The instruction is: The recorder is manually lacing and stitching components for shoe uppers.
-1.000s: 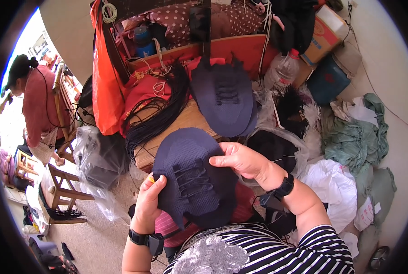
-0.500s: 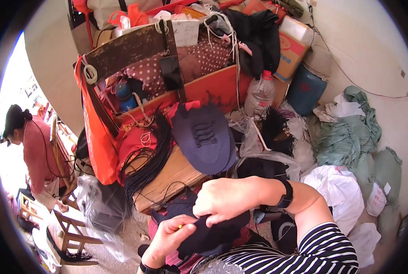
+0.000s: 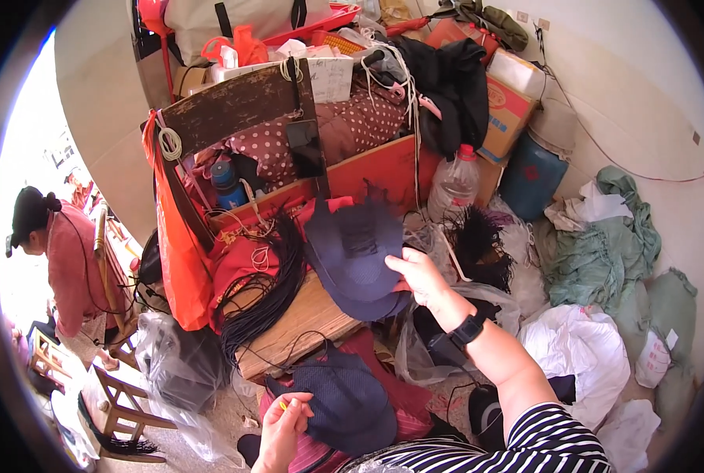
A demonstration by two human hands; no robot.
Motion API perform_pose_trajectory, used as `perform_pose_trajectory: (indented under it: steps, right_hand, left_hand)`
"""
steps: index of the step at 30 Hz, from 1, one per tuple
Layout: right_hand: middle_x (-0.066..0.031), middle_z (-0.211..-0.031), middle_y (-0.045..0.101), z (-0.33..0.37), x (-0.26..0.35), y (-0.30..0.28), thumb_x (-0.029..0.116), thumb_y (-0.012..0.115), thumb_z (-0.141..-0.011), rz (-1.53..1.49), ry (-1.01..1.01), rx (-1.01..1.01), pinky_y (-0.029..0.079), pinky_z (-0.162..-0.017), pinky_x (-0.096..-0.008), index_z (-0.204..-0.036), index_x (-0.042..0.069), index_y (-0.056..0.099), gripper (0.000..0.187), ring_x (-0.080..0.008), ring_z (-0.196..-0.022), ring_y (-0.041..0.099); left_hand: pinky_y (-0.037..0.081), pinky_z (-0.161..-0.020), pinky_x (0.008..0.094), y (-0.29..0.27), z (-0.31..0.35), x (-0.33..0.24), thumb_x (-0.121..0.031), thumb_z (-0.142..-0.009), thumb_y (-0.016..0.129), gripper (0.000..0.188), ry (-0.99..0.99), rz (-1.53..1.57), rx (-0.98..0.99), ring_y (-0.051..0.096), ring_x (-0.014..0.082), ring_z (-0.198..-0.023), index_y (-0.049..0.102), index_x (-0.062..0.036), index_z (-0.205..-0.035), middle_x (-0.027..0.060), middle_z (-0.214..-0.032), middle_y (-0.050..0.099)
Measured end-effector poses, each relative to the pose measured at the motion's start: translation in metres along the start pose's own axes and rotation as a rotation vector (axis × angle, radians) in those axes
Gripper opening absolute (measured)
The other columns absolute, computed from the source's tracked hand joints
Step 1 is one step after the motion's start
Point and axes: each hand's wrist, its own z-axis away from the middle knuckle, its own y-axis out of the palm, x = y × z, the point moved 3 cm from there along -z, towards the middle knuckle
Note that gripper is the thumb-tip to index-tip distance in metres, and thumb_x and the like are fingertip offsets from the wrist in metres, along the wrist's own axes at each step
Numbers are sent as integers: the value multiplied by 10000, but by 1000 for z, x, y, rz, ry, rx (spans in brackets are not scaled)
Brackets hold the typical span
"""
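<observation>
My right hand (image 3: 417, 277) reaches forward with thumb above and fingers under the edge of a navy knitted shoe upper (image 3: 353, 256). This piece has dark lacing down its middle and lies over other similar pieces on a wooden board. My left hand (image 3: 283, 426) is closed in a pinch, and a small yellow-tipped tool (image 3: 283, 405) pokes out of it; the rest of the tool is hidden. Beside that hand, another dark navy shoe upper (image 3: 344, 406) rests on my lap.
A bundle of black laces (image 3: 269, 292) trails over the wooden board (image 3: 301, 323). An orange bag (image 3: 180, 260) hangs at left. Plastic bags and a white sack (image 3: 573, 351) lie at right. A person in pink (image 3: 82, 268) stands far left near wooden stools.
My right hand has left the piece on my lap and moved forward onto the stacked uppers. My left hand has shifted slightly downward, still pinching the yellow-tipped tool. The view has shifted slightly.
</observation>
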Motion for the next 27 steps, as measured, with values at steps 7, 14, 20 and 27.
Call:
perform_pose_trajectory:
  steps: [7, 14, 20, 27]
  right_hand:
    - [-145, -1011, 733, -19, -8, -14, 225, 720, -972, 326, -224, -136, 607, -717, -384, -1174, -31, 635, 337, -257, -840, 732]
    - [-237, -1601, 286, 74, 15, 36, 460, 914, -697, 1251, -1067, 15, 321, -1147, -657, -1576, 143, 357, 1088, -536, -1477, 255]
    - [-234, -1650, 162, 40, -19, 21, 372, 984, -538, 1405, -855, 11, 361, -1173, -631, -1614, 238, 312, 1276, -612, -1443, 270]
    - [-231, -1620, 308, -17, -11, 11, 476, 926, -604, 1374, -898, 137, 339, -1207, -570, -1572, 175, 411, 1137, -568, -1435, 331]
  left_hand:
    - [295, -530, 175, 13, 11, -12, -185, -1089, 544, 217, 12, -103, 13, 396, 24, -595, 686, -45, -1175, -19, -830, 602]
    - [298, -560, 168, 1, 21, 0, -157, -1070, 588, 180, 79, -154, -47, 404, 12, -629, 707, -48, -1151, -33, -838, 615]
    - [384, -621, 216, -4, 22, 4, -202, -1030, 656, 184, 24, -129, -17, 512, 81, -700, 705, -57, -1132, -1, -893, 647]
    - [340, -599, 180, -2, 18, -1, -159, -1064, 598, 185, 57, -193, -65, 450, 14, -668, 691, -18, -1140, -8, -844, 647]
